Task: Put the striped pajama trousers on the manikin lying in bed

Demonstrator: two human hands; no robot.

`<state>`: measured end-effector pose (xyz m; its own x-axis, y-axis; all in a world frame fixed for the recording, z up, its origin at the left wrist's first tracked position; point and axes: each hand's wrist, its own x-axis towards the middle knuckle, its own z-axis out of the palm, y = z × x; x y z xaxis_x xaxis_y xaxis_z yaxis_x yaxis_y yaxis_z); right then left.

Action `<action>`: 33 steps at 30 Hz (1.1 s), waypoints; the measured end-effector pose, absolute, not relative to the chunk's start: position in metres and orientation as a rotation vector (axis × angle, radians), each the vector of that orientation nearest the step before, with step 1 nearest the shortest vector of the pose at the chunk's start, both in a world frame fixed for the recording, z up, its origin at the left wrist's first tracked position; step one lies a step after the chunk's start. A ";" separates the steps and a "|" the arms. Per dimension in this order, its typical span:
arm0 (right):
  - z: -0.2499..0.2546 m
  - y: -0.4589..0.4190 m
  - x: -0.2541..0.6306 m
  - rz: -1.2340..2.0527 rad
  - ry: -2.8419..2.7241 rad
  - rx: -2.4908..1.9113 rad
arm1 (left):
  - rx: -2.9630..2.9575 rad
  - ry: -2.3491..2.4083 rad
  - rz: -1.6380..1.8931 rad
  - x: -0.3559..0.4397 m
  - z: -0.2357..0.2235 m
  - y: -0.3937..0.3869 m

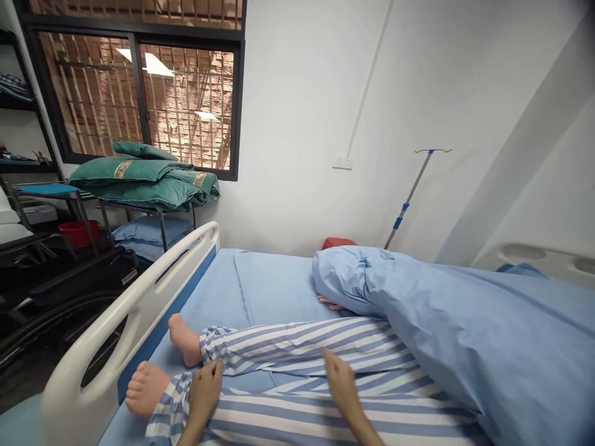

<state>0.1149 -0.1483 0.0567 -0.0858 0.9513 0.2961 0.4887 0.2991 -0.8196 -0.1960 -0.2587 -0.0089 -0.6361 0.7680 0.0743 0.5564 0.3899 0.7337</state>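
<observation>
Blue-and-white striped trousers cover the legs of a figure lying on the bed, whose two bare feet point left. My left hand is closed over the nearer leg by the trouser cuff; what lies inside its fingers, if anything, is hidden. Farther right, my right hand is over the trousers around the knees. Its fingers look curled and a little blurred, and I cannot make out anything in them. A light blue quilt is folded back over the upper body, with the figure's fingers peeking from under it.
A white footboard closes the bed's left end. Beyond it stand a black wheelchair and a rack with folded green bedding. An IV pole rises behind the bed near a red object. The headboard is at right.
</observation>
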 end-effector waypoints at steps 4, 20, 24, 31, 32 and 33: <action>0.062 -0.202 -0.041 0.796 -1.800 -1.008 | 1.164 2.291 1.165 -0.196 -0.003 -0.262; -0.015 -0.242 -0.126 0.712 -1.898 -1.132 | 0.958 1.997 1.622 -0.198 -0.002 -0.258; -0.028 -0.237 -0.124 0.746 -1.811 -1.140 | 0.662 2.239 1.675 -0.212 0.015 -0.265; -0.060 -0.254 -0.172 0.476 -1.659 -1.287 | 0.081 3.265 1.581 -0.271 0.009 -0.284; -0.058 -0.257 -0.177 0.437 -1.656 -1.293 | 0.128 3.330 1.544 -0.272 0.006 -0.283; -0.055 -0.258 -0.177 0.407 -1.672 -1.281 | 0.179 3.366 1.516 -0.272 0.005 -0.283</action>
